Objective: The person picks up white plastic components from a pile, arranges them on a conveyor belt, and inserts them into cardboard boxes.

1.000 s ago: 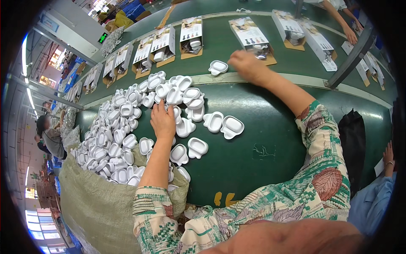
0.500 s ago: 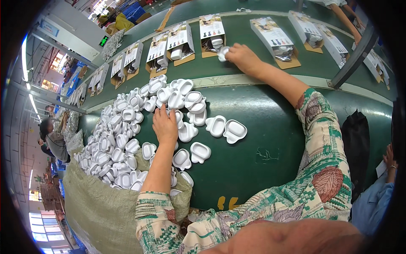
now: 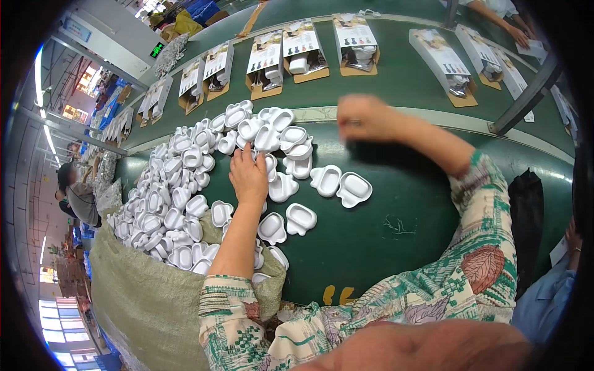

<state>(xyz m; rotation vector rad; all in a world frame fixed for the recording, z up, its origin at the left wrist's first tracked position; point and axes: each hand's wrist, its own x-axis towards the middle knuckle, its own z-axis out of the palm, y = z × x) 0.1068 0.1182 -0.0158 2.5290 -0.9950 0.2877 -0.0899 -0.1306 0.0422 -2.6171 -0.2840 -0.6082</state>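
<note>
The green workbench (image 3: pixel 402 198) is viewed from close above by a head-worn fisheye camera, aimed downward and ahead, with straight edges bent. Open boxes (image 3: pixel 301 38) are taken in at twelve o'clock, a farther white pillar (image 3: pixel 114 46) at ten.

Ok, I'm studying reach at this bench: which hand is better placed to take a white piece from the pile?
Probably the left: the left hand is at the pile of white pieces, fingers over some, while the right hand, blurred, is beside the pale rail, apart from the pile.
</note>
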